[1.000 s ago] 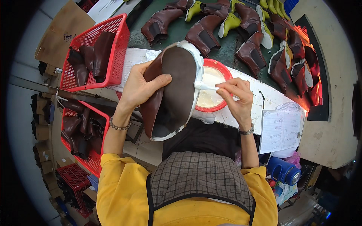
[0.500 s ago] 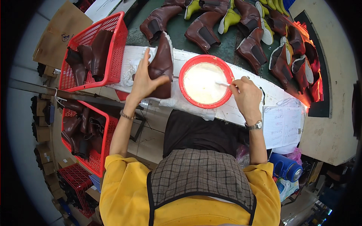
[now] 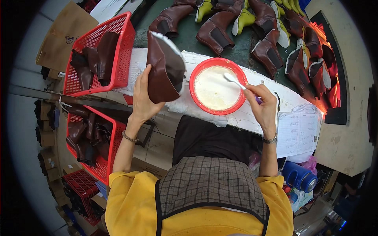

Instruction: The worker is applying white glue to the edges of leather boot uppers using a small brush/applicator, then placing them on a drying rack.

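Observation:
My left hand (image 3: 142,94) is closed on a brown leather boot upper (image 3: 158,76), lifted and tipped so its hollow inside and pale lower edge show. Between the fingers of my right hand (image 3: 263,106) is a small toothbrush (image 3: 235,81) with a white head and a partly purple handle. Its head hangs over a red bowl (image 3: 193,88) of creamy white liquid (image 3: 216,94). The bowl stands on a white, smeared board (image 3: 252,118), with the boot upper to its left.
Two red baskets (image 3: 126,51) of brown boot uppers are at the left, one below the other. Brown boots (image 3: 215,31) and yellow-green lasts (image 3: 244,20) lie on the dark green table beyond. A glowing orange heater (image 3: 334,90), a written notebook (image 3: 293,135) and a blue flask (image 3: 297,177) are at the right.
My left hand has taken hold of the boot upper, which is now raised and turned with its pale edge to the right. The toothbrush has come up out of the liquid.

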`<control>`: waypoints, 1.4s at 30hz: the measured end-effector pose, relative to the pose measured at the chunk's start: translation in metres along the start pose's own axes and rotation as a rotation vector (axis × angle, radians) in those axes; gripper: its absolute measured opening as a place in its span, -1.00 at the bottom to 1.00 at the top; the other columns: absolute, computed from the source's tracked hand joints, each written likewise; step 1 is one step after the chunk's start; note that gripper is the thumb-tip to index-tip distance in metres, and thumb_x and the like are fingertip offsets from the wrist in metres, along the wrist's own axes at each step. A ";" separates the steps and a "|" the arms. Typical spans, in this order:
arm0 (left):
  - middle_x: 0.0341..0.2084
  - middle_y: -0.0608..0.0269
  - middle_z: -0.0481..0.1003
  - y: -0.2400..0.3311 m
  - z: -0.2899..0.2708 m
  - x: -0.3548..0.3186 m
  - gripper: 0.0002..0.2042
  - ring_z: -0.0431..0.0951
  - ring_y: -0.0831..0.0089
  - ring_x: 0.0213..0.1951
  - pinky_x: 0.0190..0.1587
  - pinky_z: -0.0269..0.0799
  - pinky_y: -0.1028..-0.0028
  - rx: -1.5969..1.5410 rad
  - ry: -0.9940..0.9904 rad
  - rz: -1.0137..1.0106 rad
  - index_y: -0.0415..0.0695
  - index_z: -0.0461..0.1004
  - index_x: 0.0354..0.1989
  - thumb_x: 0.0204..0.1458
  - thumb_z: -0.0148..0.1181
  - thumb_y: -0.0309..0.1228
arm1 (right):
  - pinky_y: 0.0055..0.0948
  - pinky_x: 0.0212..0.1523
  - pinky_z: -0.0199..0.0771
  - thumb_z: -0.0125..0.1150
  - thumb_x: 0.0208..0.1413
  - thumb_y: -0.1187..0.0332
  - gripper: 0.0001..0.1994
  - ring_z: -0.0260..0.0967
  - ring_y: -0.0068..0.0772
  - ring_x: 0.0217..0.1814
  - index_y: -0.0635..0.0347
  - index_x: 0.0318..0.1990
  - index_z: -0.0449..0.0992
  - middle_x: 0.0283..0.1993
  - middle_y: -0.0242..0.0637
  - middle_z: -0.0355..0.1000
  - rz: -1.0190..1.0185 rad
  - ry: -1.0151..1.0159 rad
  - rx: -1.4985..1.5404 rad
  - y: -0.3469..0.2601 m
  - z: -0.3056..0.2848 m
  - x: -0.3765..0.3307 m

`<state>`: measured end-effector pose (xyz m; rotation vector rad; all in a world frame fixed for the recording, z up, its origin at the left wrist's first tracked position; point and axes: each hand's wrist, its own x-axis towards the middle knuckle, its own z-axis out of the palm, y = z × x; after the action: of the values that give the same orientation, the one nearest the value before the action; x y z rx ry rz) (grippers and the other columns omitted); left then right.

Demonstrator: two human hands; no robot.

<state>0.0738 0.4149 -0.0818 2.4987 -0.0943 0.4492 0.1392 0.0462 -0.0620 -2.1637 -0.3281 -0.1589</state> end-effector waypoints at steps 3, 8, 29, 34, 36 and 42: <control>0.25 -0.19 0.27 0.018 0.000 -0.004 0.10 0.31 -0.16 0.27 0.30 0.30 0.11 -0.040 0.060 0.162 -0.21 0.06 0.45 -0.44 0.52 -0.60 | -0.53 -0.38 0.38 0.43 0.09 0.45 -0.86 0.45 -0.51 -0.40 0.29 -0.21 0.70 -0.38 -0.25 0.56 -0.044 -0.060 0.205 -0.014 0.015 0.000; 0.25 -0.25 0.27 0.040 -0.002 -0.006 0.07 0.34 -0.19 0.25 0.27 0.32 0.08 -0.229 0.034 0.295 -0.19 0.07 0.44 -0.38 0.56 -0.57 | -0.54 -0.38 0.38 0.42 0.10 0.46 -0.87 0.44 -0.53 -0.41 0.29 -0.22 0.71 -0.40 -0.26 0.57 -0.093 -0.033 0.114 -0.019 0.015 0.019; 0.26 -0.17 0.31 0.040 0.017 0.042 0.04 0.42 -0.08 0.18 0.18 0.38 0.15 -0.161 0.303 0.484 -0.11 0.14 0.43 -0.39 0.52 -0.64 | -0.63 -0.49 0.30 0.45 0.01 0.53 -0.87 0.40 -0.64 -0.45 0.24 -0.25 0.72 -0.36 -0.36 0.57 -0.222 -0.153 0.199 -0.045 -0.004 0.003; 0.28 -0.12 0.31 0.029 0.012 0.007 0.06 0.41 0.09 0.28 0.30 0.31 0.28 -0.405 0.162 0.392 -0.33 -0.02 0.46 -0.25 0.54 -0.58 | -0.64 -0.52 0.20 0.43 0.07 0.49 -0.90 0.33 -0.70 -0.47 0.26 -0.25 0.72 -0.37 -0.38 0.56 -0.220 0.023 0.140 -0.017 -0.007 0.026; 0.28 -0.10 0.31 0.023 0.007 -0.006 0.07 0.40 0.13 0.28 0.31 0.29 0.28 -0.483 0.068 0.352 -0.33 -0.03 0.46 -0.25 0.58 -0.54 | -0.65 -0.51 0.19 0.42 0.09 0.48 -0.90 0.30 -0.72 -0.47 0.27 -0.24 0.71 -0.38 -0.39 0.55 -0.236 0.040 0.174 -0.008 -0.007 0.035; 0.37 -0.04 0.16 0.013 -0.015 -0.036 0.30 0.28 0.20 0.36 0.40 0.17 0.27 -0.438 -0.128 0.291 -0.28 -0.18 0.50 -0.40 0.72 -0.41 | -0.53 -0.41 0.33 0.39 0.13 0.44 -0.86 0.39 -0.56 -0.44 0.33 -0.22 0.69 -0.38 -0.27 0.55 -0.236 0.022 0.183 0.008 0.004 0.059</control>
<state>0.0330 0.4117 -0.0752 2.0829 -0.5516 0.3402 0.1979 0.0550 -0.0570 -1.9370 -0.5637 -0.2747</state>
